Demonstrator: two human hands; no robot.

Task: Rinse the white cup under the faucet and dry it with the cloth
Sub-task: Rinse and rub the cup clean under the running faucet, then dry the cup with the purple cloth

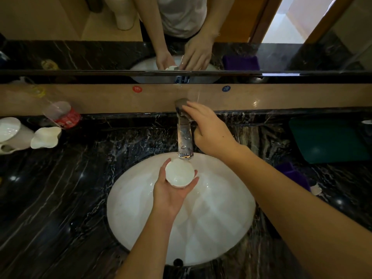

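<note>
My left hand (171, 195) holds a small white cup (179, 173) upright over the white sink basin (132, 208), with the cup's mouth just under the spout of the chrome faucet (184, 135). My right hand (209, 130) rests on the faucet's handle at the top, fingers curled over it. No stream of water is clearly visible. A purple cloth (291, 174) lies on the black counter to the right of the basin, partly hidden behind my right forearm.
A black marble counter (60, 188) surrounds the basin. White dishes (45, 137) and a tipped plastic bottle (62, 113) sit at the left. A dark green tray (326, 139) lies at the right. A mirror (100, 27) runs along the back wall.
</note>
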